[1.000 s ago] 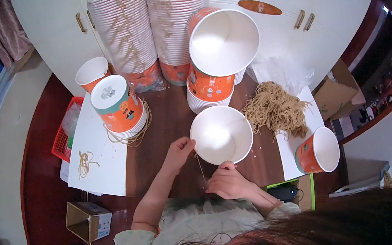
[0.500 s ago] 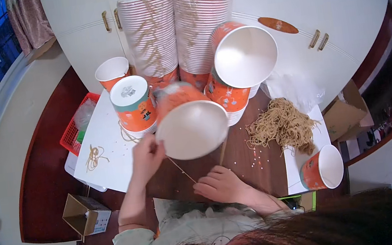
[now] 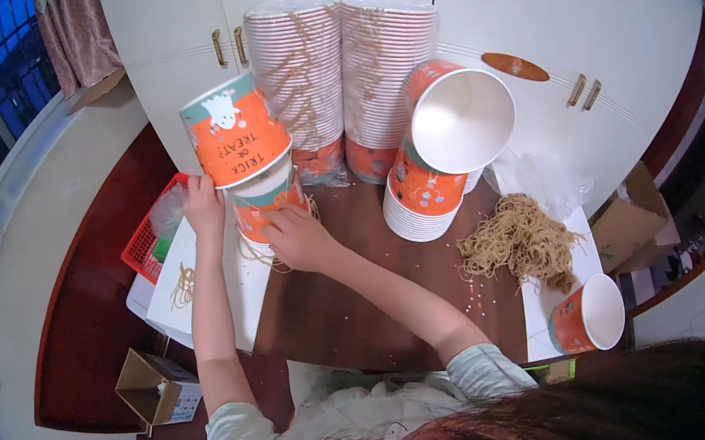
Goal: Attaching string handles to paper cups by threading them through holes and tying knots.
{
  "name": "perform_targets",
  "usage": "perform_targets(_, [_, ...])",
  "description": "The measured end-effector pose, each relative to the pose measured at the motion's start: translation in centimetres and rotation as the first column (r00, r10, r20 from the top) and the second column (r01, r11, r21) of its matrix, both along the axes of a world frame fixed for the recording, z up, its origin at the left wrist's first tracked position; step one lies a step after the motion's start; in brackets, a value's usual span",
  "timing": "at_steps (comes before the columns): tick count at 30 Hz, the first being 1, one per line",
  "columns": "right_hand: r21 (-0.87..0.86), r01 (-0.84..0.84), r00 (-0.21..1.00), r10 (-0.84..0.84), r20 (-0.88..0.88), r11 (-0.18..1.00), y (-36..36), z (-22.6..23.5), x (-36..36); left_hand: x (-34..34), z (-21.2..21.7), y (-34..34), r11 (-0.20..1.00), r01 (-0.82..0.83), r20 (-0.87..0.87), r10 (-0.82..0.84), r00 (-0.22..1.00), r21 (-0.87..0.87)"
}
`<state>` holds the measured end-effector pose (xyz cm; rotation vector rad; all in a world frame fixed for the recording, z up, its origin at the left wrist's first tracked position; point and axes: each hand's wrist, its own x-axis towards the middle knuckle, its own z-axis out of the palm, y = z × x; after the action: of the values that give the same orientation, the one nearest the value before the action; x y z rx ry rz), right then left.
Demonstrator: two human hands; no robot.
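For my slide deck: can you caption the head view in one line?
Left hand and right hand steady an orange paper bucket atop a stack, beside a pile of string handles.

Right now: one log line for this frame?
left hand: on upturned orange cup | right hand: on cup stack | string pile: on table

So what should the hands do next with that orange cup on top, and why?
Probably ease the top orange paper cup straight down. It sits upside down and tilted on the small stack of cups, not fully seated. The left hand touches its lower edge and the right hand steadies the stack's base, so a gentle push looks right.
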<state>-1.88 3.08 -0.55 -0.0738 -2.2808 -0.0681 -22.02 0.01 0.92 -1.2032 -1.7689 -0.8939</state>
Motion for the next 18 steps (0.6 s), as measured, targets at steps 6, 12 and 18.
perform_targets(6, [-0.26, 0.107, 0.964, -0.036, 0.263, 0.96, -0.2, -2.8, -0.1, 0.4, -4.6, -0.7, 0.986, 0.028, 0.078, -0.016, 0.997, -0.166])
perform_targets(12, [-0.213, 0.126, 0.936, -0.045, 0.349, 0.969, -0.4, -5.6, 1.2, 2.2, -6.6, -2.4, 0.972, 0.116, 0.235, -0.067, 0.97, -0.204])
perform_targets(18, [-0.255, 0.173, 0.888, -0.039, 0.458, 0.951, -1.1, -7.2, 2.1, 4.0, -5.8, -3.8, 0.965, 0.148, 0.351, -0.066, 0.934, -0.214])
